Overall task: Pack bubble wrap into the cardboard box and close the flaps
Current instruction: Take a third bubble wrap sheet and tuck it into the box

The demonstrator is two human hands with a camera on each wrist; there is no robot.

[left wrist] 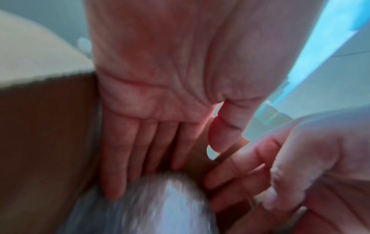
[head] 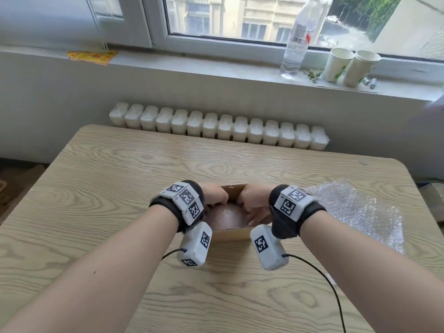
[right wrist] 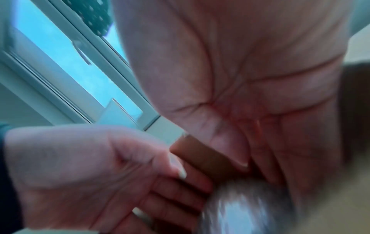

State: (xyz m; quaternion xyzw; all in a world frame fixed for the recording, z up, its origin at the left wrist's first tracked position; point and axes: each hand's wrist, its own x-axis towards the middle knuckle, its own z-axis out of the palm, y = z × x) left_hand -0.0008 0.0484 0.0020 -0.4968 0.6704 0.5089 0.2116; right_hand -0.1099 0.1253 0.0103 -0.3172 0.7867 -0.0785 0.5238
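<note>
On the wood-grain bench point(head: 120, 179) sat one brown cardboard box point(head: 230, 233), glossy wrap point(head: 228, 216) inside. Both hands, left point(head: 215, 195) and right point(head: 254, 200), pressed it with straight fingers; another crinkled sheet point(head: 355, 212) lay beside.

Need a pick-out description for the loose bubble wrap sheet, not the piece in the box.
On the wooden table, look right of the cardboard box, past the right hand. The loose bubble wrap sheet lies flat there: clear, dimpled, the only thing spread on the tabletop.
</note>
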